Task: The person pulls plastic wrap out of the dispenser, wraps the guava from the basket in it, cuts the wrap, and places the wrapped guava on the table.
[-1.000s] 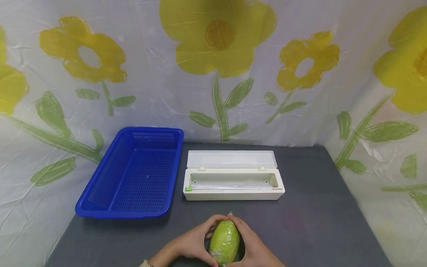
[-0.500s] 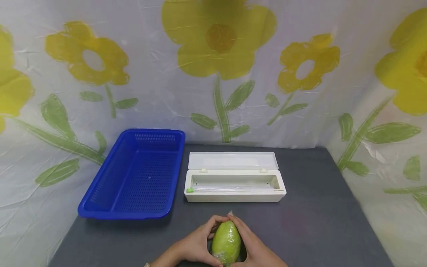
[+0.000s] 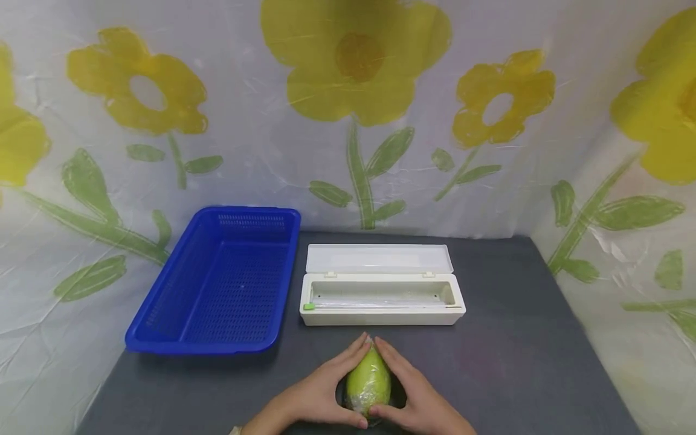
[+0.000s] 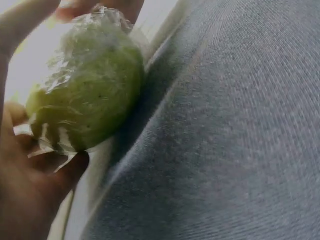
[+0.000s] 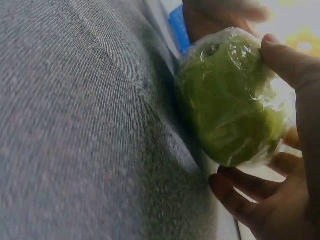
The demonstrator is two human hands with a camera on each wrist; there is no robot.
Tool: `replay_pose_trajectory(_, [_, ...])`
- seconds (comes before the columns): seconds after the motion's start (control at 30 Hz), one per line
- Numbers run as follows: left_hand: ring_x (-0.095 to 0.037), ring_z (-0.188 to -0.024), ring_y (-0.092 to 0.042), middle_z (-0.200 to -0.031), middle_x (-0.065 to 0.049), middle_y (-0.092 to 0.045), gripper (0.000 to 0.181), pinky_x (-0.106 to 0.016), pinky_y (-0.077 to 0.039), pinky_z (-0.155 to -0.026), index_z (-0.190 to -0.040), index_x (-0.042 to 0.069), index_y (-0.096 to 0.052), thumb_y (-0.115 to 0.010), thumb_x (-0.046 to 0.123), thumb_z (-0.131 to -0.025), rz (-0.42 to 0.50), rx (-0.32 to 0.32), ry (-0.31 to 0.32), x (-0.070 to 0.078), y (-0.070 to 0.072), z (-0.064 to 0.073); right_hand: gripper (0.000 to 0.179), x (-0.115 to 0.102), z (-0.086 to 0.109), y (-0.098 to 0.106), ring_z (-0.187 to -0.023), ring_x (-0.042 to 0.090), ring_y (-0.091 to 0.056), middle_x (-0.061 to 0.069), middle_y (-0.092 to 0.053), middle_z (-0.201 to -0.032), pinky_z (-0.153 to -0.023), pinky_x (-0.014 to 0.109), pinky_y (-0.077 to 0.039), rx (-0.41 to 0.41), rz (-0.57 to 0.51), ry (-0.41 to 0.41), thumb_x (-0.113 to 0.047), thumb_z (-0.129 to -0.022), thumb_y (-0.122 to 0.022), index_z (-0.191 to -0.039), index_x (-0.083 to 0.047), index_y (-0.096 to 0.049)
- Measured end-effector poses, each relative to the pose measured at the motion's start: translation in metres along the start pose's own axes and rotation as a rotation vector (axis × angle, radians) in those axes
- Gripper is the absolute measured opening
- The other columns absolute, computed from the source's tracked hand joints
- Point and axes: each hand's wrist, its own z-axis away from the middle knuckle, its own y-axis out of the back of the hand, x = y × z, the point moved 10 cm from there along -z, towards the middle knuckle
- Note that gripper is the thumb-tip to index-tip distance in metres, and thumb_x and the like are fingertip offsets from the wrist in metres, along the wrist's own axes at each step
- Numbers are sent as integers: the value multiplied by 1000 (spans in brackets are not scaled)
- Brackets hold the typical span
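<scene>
A smooth green oval fruit (image 3: 368,380), wrapped in clear cling film, sits on the dark table near its front edge; its exact kind is unclear. My left hand (image 3: 321,396) curves round its left side, while my right hand (image 3: 423,399) cups the right. At the far tip the fingertips of both hands come close together, and the thumbs meet the near end. Crinkled film covers the fruit (image 4: 95,85) in the left wrist view. From the right wrist, the fruit (image 5: 230,105) shows a small dark spot under its film, with my thumb touching the top.
Beyond the hands stands a white cling film dispenser (image 3: 380,318) with its lid (image 3: 379,258) raised and a green slider (image 3: 309,307) at the left. An empty blue plastic basket (image 3: 212,348) lies to the left. A flower-printed sheet (image 3: 244,151) hangs behind the table.
Both hands' fingers have stretched forward to the fruit's far tip, and the thumbs have shifted up onto its near end. The fruit stays nearly in place. The view wobbles slightly.
</scene>
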Motion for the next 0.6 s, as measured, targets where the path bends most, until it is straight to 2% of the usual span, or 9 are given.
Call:
replay_pose_trajectory(0.13, [-32, -158, -30, -177, -8, -19, 113, -49, -34, -124, -171, 19, -22, -89, 48, -85, -5, 35, -63, 7, 5, 0, 98, -5, -3, 0, -155, 30, -37, 13, -31, -173, -119, 40, -43, 25, 18, 47, -40, -94, -82, -170, -12, -26])
replay_pose_trajectory(0.23, [-32, -157, -34, -175, -10, -24, 112, -49, -35, -123, -170, 17, -25, -90, 48, -84, -22, 50, -71, 9, 8, 0, 99, -3, -5, 0, -155, 29, -38, 8, -32, -173, -119, 40, -43, 34, 24, 31, -43, -91, -84, -169, -16, -28])
replay_pose_trajectory(0.33, [-33, -157, -32, -176, -10, -21, 114, -51, -35, -123, -170, 17, -24, -90, 49, -83, -37, 36, -58, 10, 8, -1, 103, 1, -5, 1, -155, 30, -38, 8, -32, -173, -119, 40, -42, 34, 23, 6, -45, -88, -86, -169, -18, -29])
replay_pose_trajectory(0.5, [-38, -159, -24, -179, -10, -6, 125, -58, -33, -123, -172, 19, -16, -94, 49, -79, -8, 17, -7, 1, 6, 2, 124, 9, -1, 2, -155, 32, -36, 13, -29, -173, -119, 41, -42, 19, -9, -42, -48, -77, -94, -170, -12, -22])
replay_pose_trajectory(0.6, [-37, -160, -23, -178, -9, -8, 127, -58, -31, -124, -172, 20, -14, -95, 46, -78, 28, 15, 6, -5, 6, 5, 115, 14, 2, 4, -154, 30, -38, 12, -32, -172, -119, 41, -41, 14, -40, -66, -46, -82, -92, -170, -13, -26])
